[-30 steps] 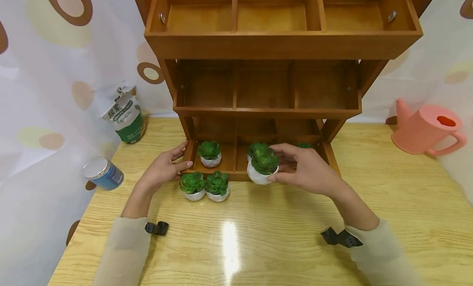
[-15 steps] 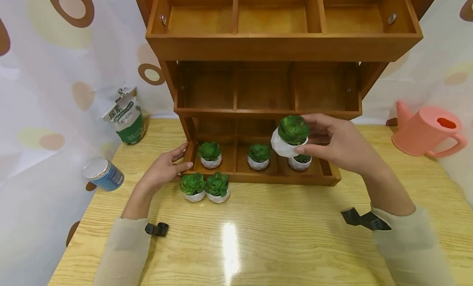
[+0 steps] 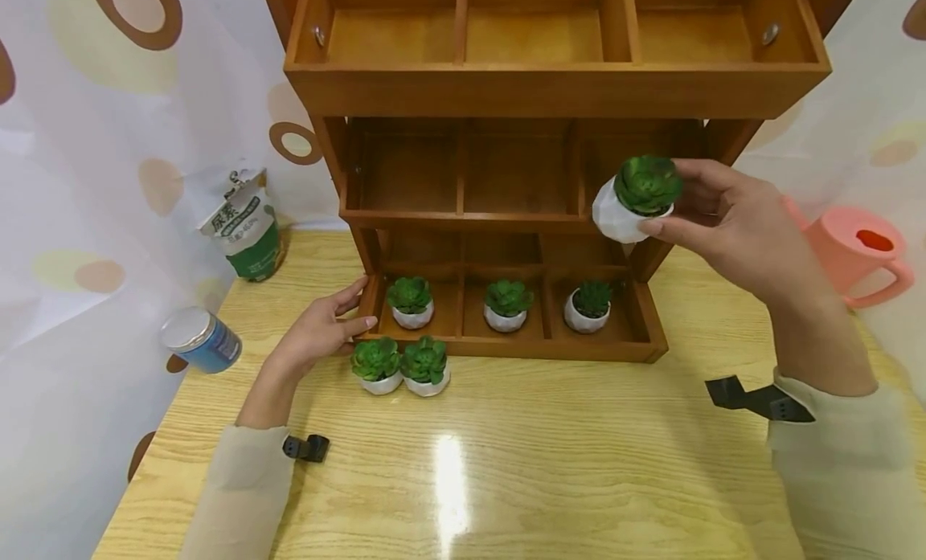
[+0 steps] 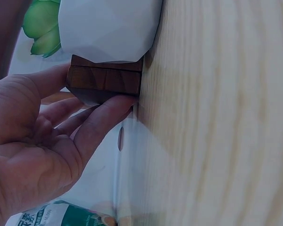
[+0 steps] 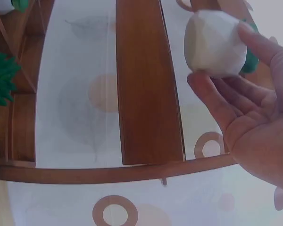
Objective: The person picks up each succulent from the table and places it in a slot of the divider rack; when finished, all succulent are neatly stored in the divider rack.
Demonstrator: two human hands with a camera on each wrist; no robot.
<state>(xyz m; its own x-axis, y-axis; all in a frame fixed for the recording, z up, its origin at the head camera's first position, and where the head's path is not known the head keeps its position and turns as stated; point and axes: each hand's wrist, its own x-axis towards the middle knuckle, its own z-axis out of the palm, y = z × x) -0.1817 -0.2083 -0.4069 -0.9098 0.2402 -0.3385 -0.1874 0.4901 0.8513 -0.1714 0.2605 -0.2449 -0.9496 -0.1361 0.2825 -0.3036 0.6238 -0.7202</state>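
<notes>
My right hand [image 3: 752, 230] holds a potted succulent [image 3: 646, 186] in a white faceted pot, pinched between thumb and fingers. It is raised in front of the right end of the middle tier; the right wrist view shows the white pot [image 5: 214, 44] from below. My left hand [image 3: 321, 327] grips the lower left corner of the wooden plant shelf [image 3: 506, 349], its thumb and fingers around the corner block [image 4: 104, 80] in the left wrist view. In the bottom tier sit a left succulent [image 3: 411, 301], a middle succulent [image 3: 507, 304] and a spiky right succulent [image 3: 588, 306], one per compartment.
Two potted succulents, a left one [image 3: 377, 365] and a right one [image 3: 425, 365], stand on the table before the shelf. A green and white bag [image 3: 249, 230] and a blue can [image 3: 202, 340] are at left. A pink watering can [image 3: 842, 251] stands at right, partly behind the right arm.
My right hand has carried the succulent up and to the right, from in front of the bottom tier to the middle tier's height. My left hand has stayed on the shelf corner.
</notes>
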